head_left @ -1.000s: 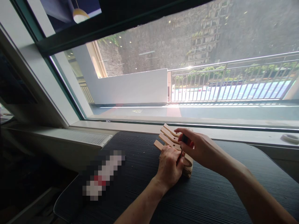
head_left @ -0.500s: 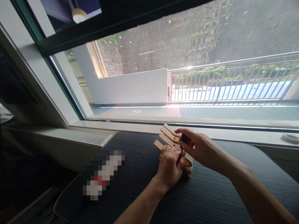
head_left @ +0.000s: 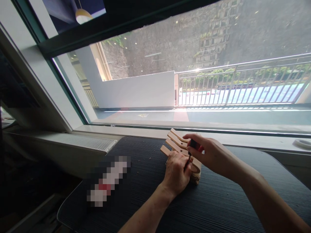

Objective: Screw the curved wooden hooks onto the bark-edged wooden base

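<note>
Several pale wooden strips (head_left: 173,145) with dark round spots lie side by side, slanting up to the left, over a rough-edged wooden block (head_left: 195,179) on the table. My left hand (head_left: 177,171) is closed over the near strip, pressing down close to its rounded end; its fingertips are partly hidden. In my right hand (head_left: 206,150) is a screwdriver (head_left: 193,143) with a black and red handle, pinched between thumb and fingers. Its metal shaft points down beside my left thumb. The tip is out of sight behind that thumb.
The dark, wood-grained table (head_left: 145,194) has rounded corners and small crumbs on it. To the left lies a pixelated white and red item (head_left: 109,181). A window sill (head_left: 267,142) runs along the far edge, with a white ring (head_left: 302,143) at right and a vent grille (head_left: 89,141) at left.
Hardly anything differs. My right hand and the screwdriver have shifted very slightly to the right; my left hand stays in place on the wood.
</note>
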A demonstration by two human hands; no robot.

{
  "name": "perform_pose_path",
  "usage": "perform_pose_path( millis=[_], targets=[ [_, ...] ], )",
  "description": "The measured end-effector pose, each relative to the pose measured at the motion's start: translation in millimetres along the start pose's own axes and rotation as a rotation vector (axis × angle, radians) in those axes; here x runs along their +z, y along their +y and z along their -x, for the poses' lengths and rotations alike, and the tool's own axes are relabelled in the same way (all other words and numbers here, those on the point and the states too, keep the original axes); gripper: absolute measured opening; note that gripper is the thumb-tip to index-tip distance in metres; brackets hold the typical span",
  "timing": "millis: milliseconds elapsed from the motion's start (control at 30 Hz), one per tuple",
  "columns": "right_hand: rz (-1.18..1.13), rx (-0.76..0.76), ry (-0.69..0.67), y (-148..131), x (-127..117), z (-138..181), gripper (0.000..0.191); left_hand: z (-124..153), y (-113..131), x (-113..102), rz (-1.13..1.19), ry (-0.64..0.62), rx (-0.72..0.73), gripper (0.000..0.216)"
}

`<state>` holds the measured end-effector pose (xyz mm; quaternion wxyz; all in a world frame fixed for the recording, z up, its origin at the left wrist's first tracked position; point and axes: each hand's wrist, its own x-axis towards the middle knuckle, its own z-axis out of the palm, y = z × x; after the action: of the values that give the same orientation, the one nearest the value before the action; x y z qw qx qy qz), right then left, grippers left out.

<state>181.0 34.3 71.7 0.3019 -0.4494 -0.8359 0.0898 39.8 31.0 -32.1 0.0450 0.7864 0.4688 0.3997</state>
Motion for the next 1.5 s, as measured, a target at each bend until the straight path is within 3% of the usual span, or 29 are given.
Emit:
perform_pose_path(
  millis=[233, 467, 800, 1067, 1500],
  targets=[
    [0.089, 0.039, 0.045, 0, 7, -5, 0.026, 0, 0, 0, -0.001, -0.008, -0.011, 0.010],
    [-0.006, -0.009, 0.014, 3, 3, -1, 0.038, 1, -1, 0, 0.002, 0.001, 0.001, 0.012],
    [0.098, 0.020, 0.054, -1, 12, -5, 0.026, 0, -1, 2, 0.010, -0.011, -0.009, 0.006],
    [0.002, -0.008, 0.002, 3, 2, 1, 0.033, 0, 0, -1, -0.003, -0.011, -0.002, 0.011],
    [0.147, 0.040, 0.096, 7, 17, -7, 0.022, 0, 1, 0, 0.000, -0.004, -0.021, 0.010]
  ],
)
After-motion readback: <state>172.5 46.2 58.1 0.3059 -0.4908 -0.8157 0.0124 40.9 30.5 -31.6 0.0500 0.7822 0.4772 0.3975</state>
